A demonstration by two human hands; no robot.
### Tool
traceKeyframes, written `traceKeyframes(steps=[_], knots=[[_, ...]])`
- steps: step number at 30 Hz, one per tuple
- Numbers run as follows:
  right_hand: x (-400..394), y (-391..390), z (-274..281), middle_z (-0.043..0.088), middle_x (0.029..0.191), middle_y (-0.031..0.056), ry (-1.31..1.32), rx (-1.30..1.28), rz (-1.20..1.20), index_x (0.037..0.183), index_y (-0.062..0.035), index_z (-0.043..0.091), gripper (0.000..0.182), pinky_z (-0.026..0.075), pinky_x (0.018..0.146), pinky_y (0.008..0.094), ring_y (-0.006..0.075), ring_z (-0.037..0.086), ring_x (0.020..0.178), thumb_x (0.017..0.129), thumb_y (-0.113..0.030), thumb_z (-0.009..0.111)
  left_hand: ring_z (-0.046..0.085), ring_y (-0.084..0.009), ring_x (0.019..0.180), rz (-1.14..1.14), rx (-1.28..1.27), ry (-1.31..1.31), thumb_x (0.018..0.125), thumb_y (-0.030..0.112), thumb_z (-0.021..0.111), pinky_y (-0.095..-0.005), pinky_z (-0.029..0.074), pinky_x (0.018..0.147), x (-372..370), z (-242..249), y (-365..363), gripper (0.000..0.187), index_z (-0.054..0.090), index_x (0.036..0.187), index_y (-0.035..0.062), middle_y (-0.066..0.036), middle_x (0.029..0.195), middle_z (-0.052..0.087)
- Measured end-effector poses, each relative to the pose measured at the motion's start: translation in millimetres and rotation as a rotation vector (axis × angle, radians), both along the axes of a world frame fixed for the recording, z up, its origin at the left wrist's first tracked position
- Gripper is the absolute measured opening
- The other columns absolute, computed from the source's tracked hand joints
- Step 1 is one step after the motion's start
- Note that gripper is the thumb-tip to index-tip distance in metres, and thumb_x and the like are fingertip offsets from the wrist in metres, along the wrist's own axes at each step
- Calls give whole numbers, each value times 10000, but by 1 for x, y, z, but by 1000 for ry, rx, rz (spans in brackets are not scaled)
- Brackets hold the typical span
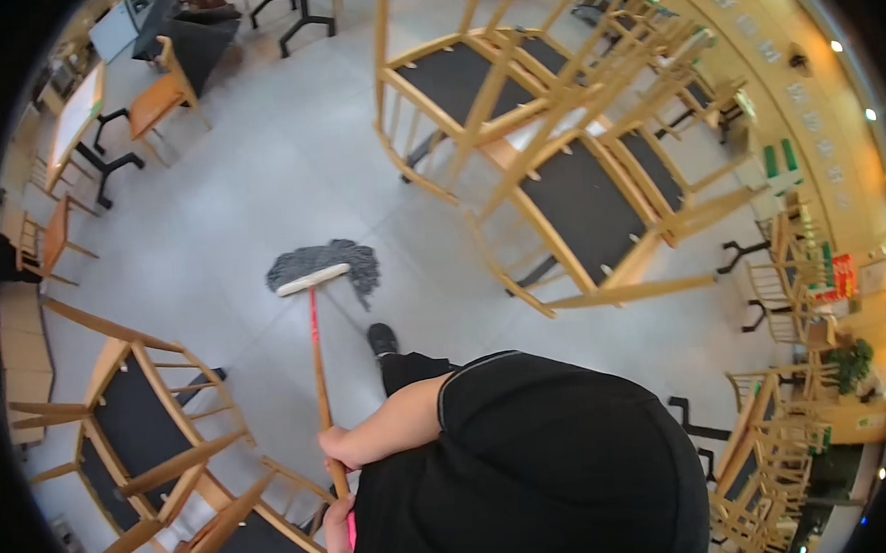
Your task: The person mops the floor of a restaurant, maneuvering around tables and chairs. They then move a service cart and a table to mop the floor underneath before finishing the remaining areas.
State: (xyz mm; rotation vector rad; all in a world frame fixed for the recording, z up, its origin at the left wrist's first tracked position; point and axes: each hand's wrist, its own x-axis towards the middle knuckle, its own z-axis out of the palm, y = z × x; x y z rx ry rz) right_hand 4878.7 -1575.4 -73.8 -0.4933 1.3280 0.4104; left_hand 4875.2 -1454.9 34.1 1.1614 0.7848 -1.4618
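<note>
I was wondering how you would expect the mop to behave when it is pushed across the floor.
The grey strands will probably flop and drag, since they lie splayed on the floor. The long, straight handle looks likely to stay stiff. The pale bar may hold its shape too, judging by its smooth, solid look.

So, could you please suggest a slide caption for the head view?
Both hands grip a string mop, its grey strands spread on the floor between upturned wooden chairs.
</note>
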Motion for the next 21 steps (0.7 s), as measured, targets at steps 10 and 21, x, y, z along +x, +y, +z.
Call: traceKeyframes(steps=[10,21], knots=[[103,-121,26,476,630,68,110,126,-235,888,-54,448,313,456,419,290,162,496,479,846,-334,315,448,-125,396,-334,54,-106,756,160,525,-217,374,387,122,6,-104,175,535,699,-5,-48,479,486],[195,-230,11,506,620,77,34,45,-280,807,-33,475,390,450,443,320,174,514,495,856,-377,298,447,-124,398,-398,51,-63,768,156,510,-227,373,391,229,5,-231,202,537,723,-38,-51,486,488]])
